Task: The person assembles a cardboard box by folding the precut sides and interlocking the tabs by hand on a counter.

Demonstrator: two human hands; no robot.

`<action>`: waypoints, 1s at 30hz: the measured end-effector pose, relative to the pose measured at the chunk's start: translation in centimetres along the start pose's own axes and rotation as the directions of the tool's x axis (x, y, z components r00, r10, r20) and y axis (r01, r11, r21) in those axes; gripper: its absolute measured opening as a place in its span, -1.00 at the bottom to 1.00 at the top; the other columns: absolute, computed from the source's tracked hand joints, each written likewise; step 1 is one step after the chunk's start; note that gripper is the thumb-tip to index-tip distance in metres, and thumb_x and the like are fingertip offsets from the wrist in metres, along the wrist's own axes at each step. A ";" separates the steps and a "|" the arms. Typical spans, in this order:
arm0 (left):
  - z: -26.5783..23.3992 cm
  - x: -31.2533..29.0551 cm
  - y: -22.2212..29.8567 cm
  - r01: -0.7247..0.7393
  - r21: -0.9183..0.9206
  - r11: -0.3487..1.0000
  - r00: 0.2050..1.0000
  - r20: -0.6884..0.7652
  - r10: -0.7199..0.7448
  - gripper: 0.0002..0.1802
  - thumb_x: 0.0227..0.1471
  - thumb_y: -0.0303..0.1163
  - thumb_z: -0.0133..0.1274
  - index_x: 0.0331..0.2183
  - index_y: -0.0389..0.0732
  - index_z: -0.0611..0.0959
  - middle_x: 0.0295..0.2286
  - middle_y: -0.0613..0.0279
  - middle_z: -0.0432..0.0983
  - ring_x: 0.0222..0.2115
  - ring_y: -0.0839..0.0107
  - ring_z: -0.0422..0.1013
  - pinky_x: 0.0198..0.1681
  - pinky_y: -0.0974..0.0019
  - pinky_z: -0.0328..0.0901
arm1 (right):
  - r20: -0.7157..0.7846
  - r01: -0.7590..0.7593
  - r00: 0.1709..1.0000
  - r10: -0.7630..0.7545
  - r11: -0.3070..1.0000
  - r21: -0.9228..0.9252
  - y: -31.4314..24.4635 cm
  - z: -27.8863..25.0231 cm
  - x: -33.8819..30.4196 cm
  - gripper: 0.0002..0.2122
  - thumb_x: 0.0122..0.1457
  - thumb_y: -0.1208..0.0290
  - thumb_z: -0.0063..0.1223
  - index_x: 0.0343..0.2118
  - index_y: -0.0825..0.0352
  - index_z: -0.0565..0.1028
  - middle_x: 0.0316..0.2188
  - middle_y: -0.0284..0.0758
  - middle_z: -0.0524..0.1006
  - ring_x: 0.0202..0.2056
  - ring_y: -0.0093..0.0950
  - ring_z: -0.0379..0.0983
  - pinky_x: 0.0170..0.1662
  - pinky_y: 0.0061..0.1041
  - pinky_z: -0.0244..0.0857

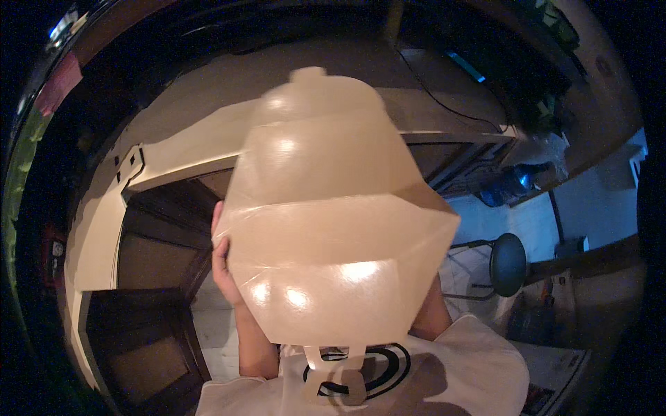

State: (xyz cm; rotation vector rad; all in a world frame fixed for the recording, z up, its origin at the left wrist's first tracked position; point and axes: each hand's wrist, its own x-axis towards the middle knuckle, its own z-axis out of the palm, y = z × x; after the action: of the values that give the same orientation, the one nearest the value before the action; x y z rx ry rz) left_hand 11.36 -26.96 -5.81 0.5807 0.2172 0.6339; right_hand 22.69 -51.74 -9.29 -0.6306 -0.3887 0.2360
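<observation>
A large glossy tan-white paperboard carton [326, 229] fills the middle of the view, held up in front of my chest. Crosswise creases divide it, its right side is folded to a point, and a small tab sticks up at the top. At its lower end is a handle-like strip with a cut-out. My left hand [223, 267] grips its left edge, with fingertips curling round the rim. My right forearm passes behind the lower right side; the carton hides my right hand.
A pale tabletop edge [187, 166] curves behind the carton, with a flat cut-out piece [130, 164] at its left end. Dark cabinet panels [156, 270] lie below. To the right are a blue plastic bottle [510, 184], a dark round-seated stool [508, 265] and a thin cable [444, 104].
</observation>
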 end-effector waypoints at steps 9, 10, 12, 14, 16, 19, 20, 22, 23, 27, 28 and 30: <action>-0.5 -0.2 0.9 -0.084 0.006 0.996 0.996 -0.001 0.084 -0.31 0.17 -0.32 -0.23 0.33 -0.14 0.19 0.24 0.01 0.24 0.22 0.07 0.25 0.27 -0.02 0.21 | 0.040 -0.025 0.999 0.031 0.989 -0.147 -1.0 1.1 0.9 0.23 -0.44 0.02 0.67 0.34 0.26 0.09 0.26 -0.16 0.30 0.28 -0.25 0.25 0.31 -0.20 0.19; -0.6 -0.2 0.9 -0.075 0.008 0.997 0.997 0.008 0.075 -0.31 0.17 -0.32 -0.23 0.33 -0.14 0.19 0.24 0.01 0.24 0.22 0.07 0.25 0.27 -0.02 0.21 | 0.079 -0.025 0.996 0.036 0.991 -0.134 -0.8 1.1 1.2 0.18 -0.43 0.03 0.67 0.31 0.27 0.15 0.26 -0.13 0.29 0.27 -0.24 0.25 0.30 -0.20 0.19; -0.7 -0.3 0.8 -0.094 0.011 0.996 0.995 -0.022 0.094 -0.31 0.16 -0.31 -0.21 0.33 -0.14 0.20 0.23 0.01 0.25 0.21 0.07 0.26 0.27 -0.02 0.22 | 0.080 0.014 0.997 0.000 0.985 -0.172 -0.5 1.8 1.7 0.12 -0.41 0.01 0.66 0.26 0.29 0.20 0.23 -0.12 0.31 0.26 -0.23 0.28 0.30 -0.21 0.20; -0.4 -0.6 0.8 -0.091 0.037 0.995 0.995 -0.034 0.093 -0.31 0.16 -0.31 -0.22 0.33 -0.14 0.20 0.23 0.00 0.25 0.20 0.08 0.27 0.26 -0.02 0.23 | 0.105 0.087 0.992 -0.063 0.966 -0.245 -0.3 2.7 2.4 -0.09 -0.30 -0.02 0.60 0.11 0.35 0.36 0.14 -0.10 0.39 0.18 -0.22 0.35 0.25 -0.20 0.25; -0.3 -0.8 0.7 -0.093 0.065 0.994 0.994 -0.047 0.096 -0.31 0.17 -0.31 -0.22 0.33 -0.14 0.20 0.22 0.00 0.26 0.19 0.08 0.28 0.25 -0.01 0.23 | 0.085 0.131 0.990 -0.108 0.934 -0.332 -0.1 2.3 2.6 -0.14 -0.25 -0.02 0.58 0.08 0.36 0.38 0.10 -0.10 0.41 0.14 -0.24 0.38 0.22 -0.21 0.27; -0.6 -0.8 0.3 -0.096 0.083 0.992 0.994 -0.049 0.100 -0.32 0.17 -0.31 -0.23 0.33 -0.13 0.20 0.22 0.00 0.27 0.17 0.09 0.30 0.25 0.01 0.24 | 0.074 0.228 0.973 -0.219 0.854 -0.467 -0.1 2.1 2.8 -0.31 -0.14 -0.05 0.50 -0.07 0.37 0.50 -0.02 -0.12 0.48 0.01 -0.30 0.45 0.10 -0.27 0.33; -0.8 -0.8 0.3 -0.090 0.092 0.992 0.995 -0.041 0.094 -0.32 0.18 -0.31 -0.23 0.33 -0.13 0.20 0.21 0.00 0.27 0.18 0.09 0.30 0.25 0.02 0.23 | 0.119 0.282 0.959 -0.258 0.813 -0.509 -0.1 1.8 2.9 -0.34 -0.12 -0.07 0.49 -0.11 0.37 0.52 -0.06 -0.13 0.50 -0.02 -0.30 0.46 0.07 -0.29 0.34; -0.8 -0.9 0.3 -0.086 0.103 0.991 0.995 -0.036 0.090 -0.32 0.18 -0.31 -0.23 0.33 -0.12 0.20 0.21 0.00 0.28 0.18 0.10 0.30 0.25 0.04 0.22 | 0.147 0.360 0.929 -0.339 0.746 -0.560 -0.1 2.3 3.0 -0.42 -0.05 -0.13 0.40 -0.24 0.38 0.57 -0.21 -0.16 0.56 -0.11 -0.31 0.50 0.00 -0.31 0.36; -0.7 -0.9 0.4 -0.075 0.094 0.993 0.997 -0.021 0.077 -0.33 0.19 -0.30 -0.23 0.33 -0.13 0.20 0.21 -0.01 0.29 0.18 0.10 0.29 0.26 0.04 0.22 | 0.147 0.358 0.930 -0.336 0.749 -0.558 -0.1 2.2 3.1 -0.42 -0.05 -0.13 0.40 -0.24 0.38 0.57 -0.21 -0.16 0.56 -0.11 -0.31 0.50 0.00 -0.31 0.36; -0.4 -1.1 -0.1 -0.071 0.002 0.997 0.996 -0.057 0.071 -0.36 0.23 -0.27 -0.25 0.31 -0.16 0.23 0.20 -0.01 0.30 0.20 0.09 0.28 0.26 0.03 0.21 | 0.149 0.379 0.921 -0.361 0.736 -0.561 0.2 1.7 2.9 -0.41 0.08 -0.20 0.28 -0.28 0.41 0.55 -0.26 -0.19 0.53 -0.20 -0.42 0.47 -0.11 -0.44 0.36; -0.5 -1.0 -0.2 -0.097 0.009 0.995 0.992 -0.079 0.097 -0.36 0.23 -0.27 -0.25 0.31 -0.16 0.23 0.20 -0.01 0.30 0.20 0.09 0.28 0.26 0.03 0.21 | 0.100 0.348 0.929 -0.356 0.749 -0.564 0.4 1.4 3.0 -0.40 0.09 -0.21 0.25 -0.31 0.41 0.56 -0.28 -0.20 0.53 -0.22 -0.43 0.48 -0.13 -0.44 0.36; -0.1 -0.7 0.0 -0.082 -0.004 0.997 0.995 -0.058 0.082 -0.40 0.26 -0.25 -0.27 0.29 -0.17 0.26 0.19 0.00 0.30 0.19 0.08 0.29 0.26 0.03 0.21 | 0.074 0.293 0.949 -0.306 0.772 -0.563 0.1 0.0 2.9 -0.39 0.15 -0.24 0.15 -0.32 0.42 0.59 -0.29 -0.18 0.56 -0.21 -0.37 0.50 -0.11 -0.38 0.38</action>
State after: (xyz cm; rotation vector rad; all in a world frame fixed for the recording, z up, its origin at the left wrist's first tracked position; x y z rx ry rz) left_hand 10.81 -27.32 -5.92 0.5673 0.2467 0.7317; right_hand 25.32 -50.72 -8.50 -1.1490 -0.5389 -0.2119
